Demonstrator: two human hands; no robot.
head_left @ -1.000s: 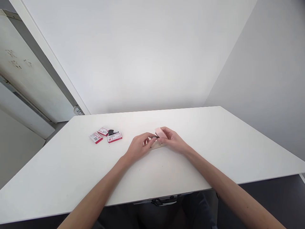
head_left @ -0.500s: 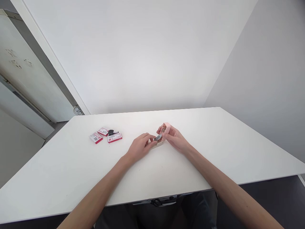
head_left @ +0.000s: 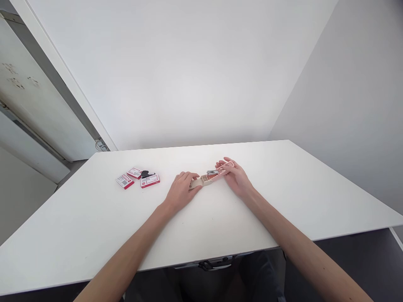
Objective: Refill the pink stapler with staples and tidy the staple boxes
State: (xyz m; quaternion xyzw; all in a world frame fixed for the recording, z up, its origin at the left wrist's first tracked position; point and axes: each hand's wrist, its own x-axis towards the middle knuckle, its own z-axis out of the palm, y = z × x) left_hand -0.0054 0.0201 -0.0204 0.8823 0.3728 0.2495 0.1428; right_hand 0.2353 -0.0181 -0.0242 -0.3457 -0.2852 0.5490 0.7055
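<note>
A pink stapler (head_left: pixel 210 178) lies swung fully open and nearly flat on the white table (head_left: pixel 283 197), its metal staple channel showing at the middle. My left hand (head_left: pixel 181 191) holds the stapler's beige base end against the tabletop with curled fingers. My right hand (head_left: pixel 236 178) grips the pink top arm at the other end, with its fingers closed round it.
Three small red-and-white staple boxes (head_left: pixel 137 178) lie at the table's left, with a black staple remover (head_left: pixel 146 173) among them. White walls meet in a corner behind the table. A door frame stands at the far left.
The stapler went from shut, to raised halfway, to opened out flat. My right hand swung the top arm up and over to the right; my left hand stayed on the base.
</note>
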